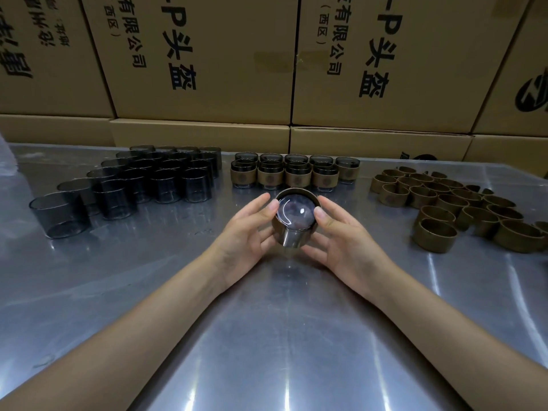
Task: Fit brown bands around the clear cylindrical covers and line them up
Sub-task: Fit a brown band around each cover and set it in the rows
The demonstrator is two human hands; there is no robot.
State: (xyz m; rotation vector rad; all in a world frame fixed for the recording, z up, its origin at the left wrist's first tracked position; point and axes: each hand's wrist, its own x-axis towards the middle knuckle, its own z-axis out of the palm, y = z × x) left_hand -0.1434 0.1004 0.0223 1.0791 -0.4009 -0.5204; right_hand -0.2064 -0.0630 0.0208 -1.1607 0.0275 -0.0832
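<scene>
Cardboard cartons (pixel 204 57) printed with black characters stand stacked along the far edge of a shiny metal tabletop (pixel 267 336). Near the middle of that tabletop, a person holds one clear cylindrical cover (pixel 295 213) between both hands, tilted so its round end faces the camera. A brown band (pixel 277 229) sits around the end nearer the camera, while bare smoky wall shows below it. The left hand (pixel 247 229) cups the cover's left side, thumb pressed on the rim and fingers curled beneath. The right hand (pixel 341 232) mirrors it on the right side, thumb on the rim, fingers curved round the underside. The cover lies squarely between the two palms, touching both.

Just beyond the hands, toward the far edge, stand the banded covers (pixel 296 173) in two straight rows. Toward the far left corner stands a block of bare covers (pixel 142 179), upright in rows. Toward the right edge, loose brown bands (pixel 462 203) lie clustered, mostly standing on their edges.
</scene>
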